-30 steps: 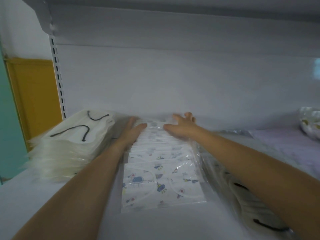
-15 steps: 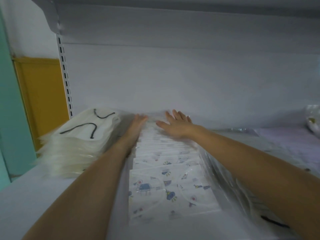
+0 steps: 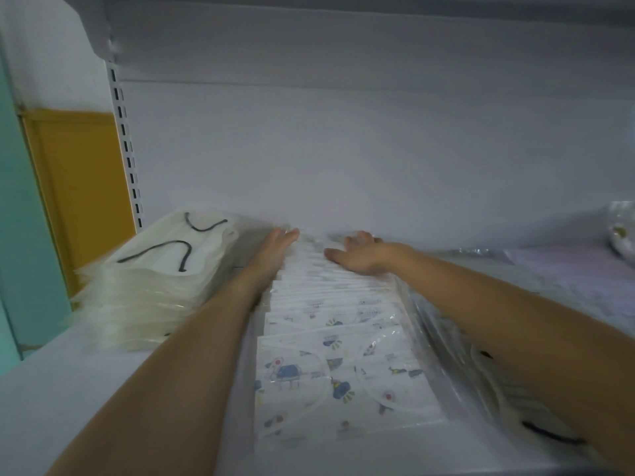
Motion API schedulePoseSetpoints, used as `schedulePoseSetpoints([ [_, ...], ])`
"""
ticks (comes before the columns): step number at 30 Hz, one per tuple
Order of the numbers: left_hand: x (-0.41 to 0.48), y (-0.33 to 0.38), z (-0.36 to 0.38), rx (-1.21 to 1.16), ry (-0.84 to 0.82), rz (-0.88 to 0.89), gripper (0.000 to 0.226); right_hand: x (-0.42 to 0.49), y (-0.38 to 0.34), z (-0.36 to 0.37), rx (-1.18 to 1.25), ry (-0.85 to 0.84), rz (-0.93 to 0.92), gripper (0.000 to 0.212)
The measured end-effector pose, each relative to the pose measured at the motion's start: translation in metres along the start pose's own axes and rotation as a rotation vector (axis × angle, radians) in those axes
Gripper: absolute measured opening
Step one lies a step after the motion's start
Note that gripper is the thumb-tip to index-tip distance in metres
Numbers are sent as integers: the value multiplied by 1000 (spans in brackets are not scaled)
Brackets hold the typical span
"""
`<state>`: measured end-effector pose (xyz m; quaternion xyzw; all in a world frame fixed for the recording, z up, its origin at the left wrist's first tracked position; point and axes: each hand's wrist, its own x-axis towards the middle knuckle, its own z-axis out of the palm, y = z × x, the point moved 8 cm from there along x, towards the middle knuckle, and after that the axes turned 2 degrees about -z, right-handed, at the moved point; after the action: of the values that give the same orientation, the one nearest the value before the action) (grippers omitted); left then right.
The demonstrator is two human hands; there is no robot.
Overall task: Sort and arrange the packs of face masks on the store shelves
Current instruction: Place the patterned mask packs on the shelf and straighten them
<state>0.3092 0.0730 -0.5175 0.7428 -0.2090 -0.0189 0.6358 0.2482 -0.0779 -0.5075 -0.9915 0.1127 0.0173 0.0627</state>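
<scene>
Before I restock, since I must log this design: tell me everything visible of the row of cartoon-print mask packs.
The row of cartoon-print mask packs lies on the white shelf, running front to back, packs overlapping. Clear glossy wrappers hold white masks with blue cartoon prints and white ear loops. The left hand lies straight along its far left side; the right hand rests on its far end.

Left hand [image 3: 275, 249] and right hand [image 3: 357, 259] touch the printed mask packs [image 3: 343, 376] at their far end.
</scene>
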Motion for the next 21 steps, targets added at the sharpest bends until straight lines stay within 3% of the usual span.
schedulePoseSetpoints([
  [3,7,-4,-5,-42,25,0,41,0,-17,-12,-3,145,-88,77],
  [7,5,-12,-1,-228,-17,-112,41,5,-41,11,-16,-79,-227,70],
  [11,5,-11,-3,-212,-15,-107,44,11,-35,5,3,-28,-203,70],
  [14,4,-3,-4,56,-63,-80,63,10,-31,17,5,-76,-196,75],
  [16,-1,11,2,260,-107,-24,61,12,-24,11,20,-4,-166,74],
  [19,1,31,3,449,-42,-7,64,20,-17,18,-45,-75,-158,76],
  [21,0,46,8,569,-22,46,63,24,-14,15,-108,-22,-156,85],
])
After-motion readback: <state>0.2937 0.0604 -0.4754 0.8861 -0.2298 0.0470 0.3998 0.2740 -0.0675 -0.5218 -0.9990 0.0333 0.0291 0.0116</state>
